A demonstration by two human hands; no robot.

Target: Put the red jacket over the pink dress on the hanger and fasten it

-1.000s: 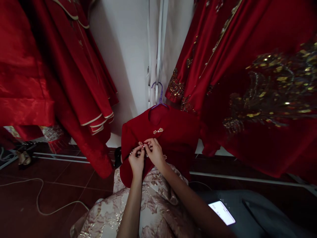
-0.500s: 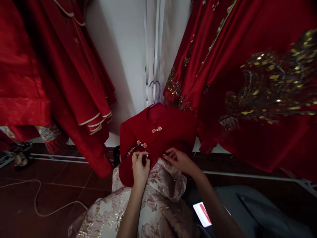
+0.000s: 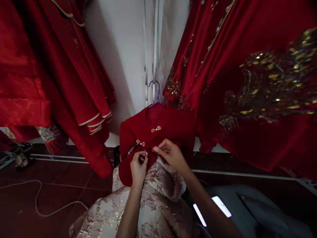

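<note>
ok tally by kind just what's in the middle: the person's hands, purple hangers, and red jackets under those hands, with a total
Hands: 2, left hand and right hand
Purple hanger: 1
Red jacket: 1
Total: 4

The bare left hand (image 3: 138,168) and bare right hand (image 3: 173,156) are showing, with slim uncovered wrists (image 3: 137,185) and forearms (image 3: 130,206) broadening behind the fingers (image 3: 166,142), while pale brocade (image 3: 106,211) with pinkish leaf shapes and gold glints is spreading below the fingers, worn or merely lying being unclear.
</note>
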